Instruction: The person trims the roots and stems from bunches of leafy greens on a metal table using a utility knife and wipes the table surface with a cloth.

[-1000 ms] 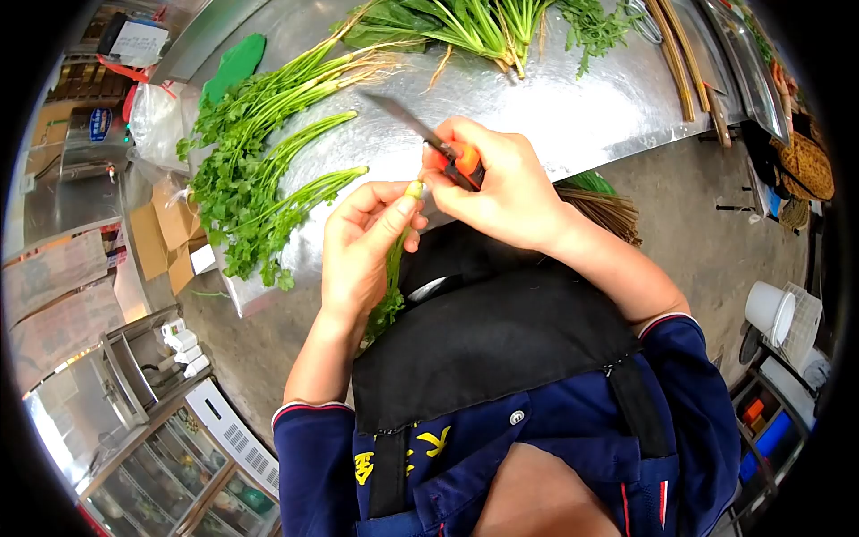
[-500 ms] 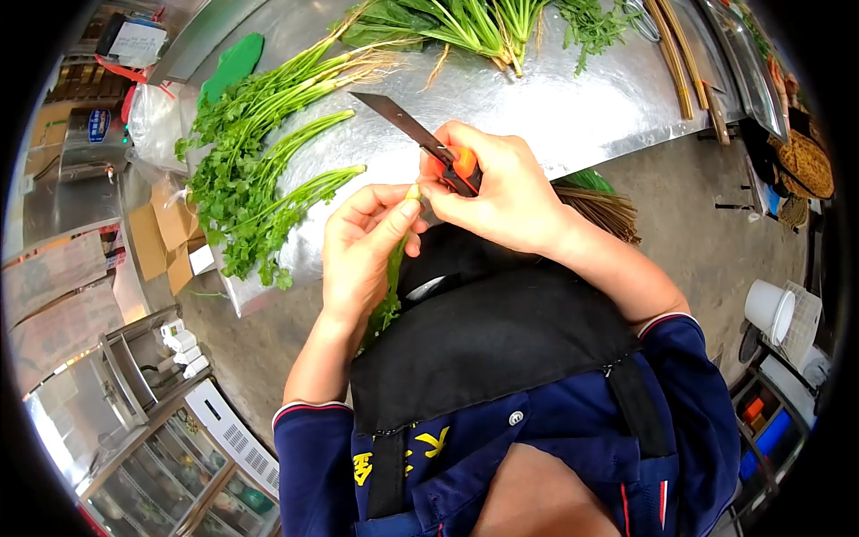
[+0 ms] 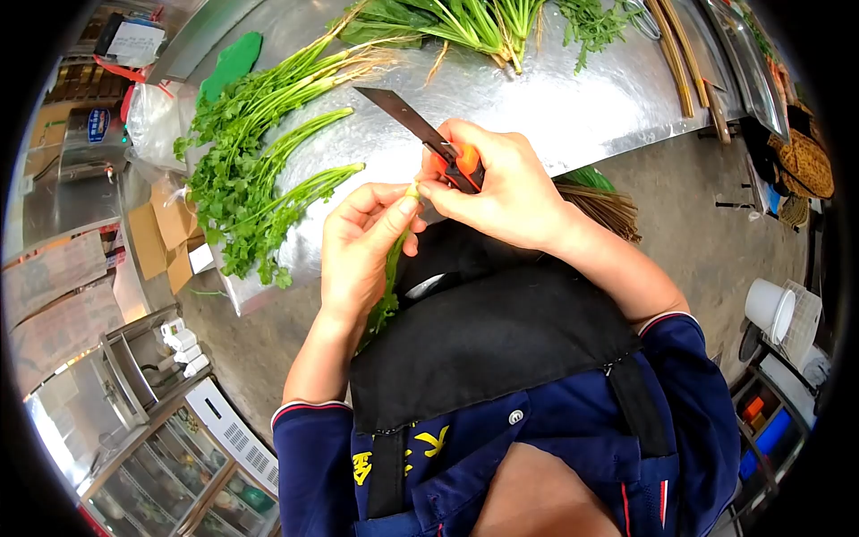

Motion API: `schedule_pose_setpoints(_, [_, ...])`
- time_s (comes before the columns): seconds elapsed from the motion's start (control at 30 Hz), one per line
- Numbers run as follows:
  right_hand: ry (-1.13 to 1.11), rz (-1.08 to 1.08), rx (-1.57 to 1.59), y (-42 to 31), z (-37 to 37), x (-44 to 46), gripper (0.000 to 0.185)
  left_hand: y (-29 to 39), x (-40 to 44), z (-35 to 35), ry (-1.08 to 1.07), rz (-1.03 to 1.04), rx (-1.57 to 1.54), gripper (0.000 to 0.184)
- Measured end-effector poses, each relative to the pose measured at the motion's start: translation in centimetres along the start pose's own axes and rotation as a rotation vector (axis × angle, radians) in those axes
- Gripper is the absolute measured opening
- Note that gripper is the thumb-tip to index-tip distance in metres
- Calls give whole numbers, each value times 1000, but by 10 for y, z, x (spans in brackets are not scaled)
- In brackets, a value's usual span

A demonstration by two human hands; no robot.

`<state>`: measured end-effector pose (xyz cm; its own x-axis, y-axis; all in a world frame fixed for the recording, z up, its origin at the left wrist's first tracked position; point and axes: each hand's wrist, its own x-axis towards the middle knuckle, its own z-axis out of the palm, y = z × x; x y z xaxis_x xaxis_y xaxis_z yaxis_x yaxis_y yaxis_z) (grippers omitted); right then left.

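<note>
My left hand (image 3: 362, 242) is closed around a coriander sprig (image 3: 392, 273), pinching its pale root end (image 3: 412, 190) between thumb and fingers. The sprig's leaves hang below the hand against the black apron. My right hand (image 3: 501, 183) is wrapped round the orange and black handle of a utility knife (image 3: 403, 116). Its dark blade points up and to the left, away from the sprig. The right thumb and fingertips meet the root end, close to the left fingertips. Left of my hands, a pile of coriander (image 3: 255, 116) and two separate bunches lie on the metal table (image 3: 582, 125).
Leafy greens (image 3: 474, 27) lie along the table's far side, with more herbs (image 3: 595, 31) beside them. Wooden sticks (image 3: 676, 58) rest at the right, near a wooden handle (image 3: 718, 112). A green cloth-like piece (image 3: 231, 64) lies at the left. Brown stalks (image 3: 599, 210) show below the table edge.
The knife and my right hand have shifted very slightly to the right. My left hand still pinches the sprig in almost the same place.
</note>
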<state>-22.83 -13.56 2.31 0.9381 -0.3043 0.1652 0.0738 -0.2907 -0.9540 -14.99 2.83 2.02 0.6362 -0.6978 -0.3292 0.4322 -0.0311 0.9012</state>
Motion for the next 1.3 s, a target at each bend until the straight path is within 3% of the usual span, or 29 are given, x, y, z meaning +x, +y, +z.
schedule_pose_setpoints(0.8, [-36,-34,-73,5,0,0,18,1,-1,-4,-16,-59,7,19])
schedule_pose_setpoints(0.93, [57,5,62,15,6,0,18,0,-2,-3,-2,-5,77,18])
schedule_pose_setpoints(1.07, [-13,63,187,17,4,0,19,-2,-2,-5,32,97,217,16])
schedule_pose_setpoints(1.3, [-72,56,54,6,2,-1,19,-2,-5,0,54,145,268,15])
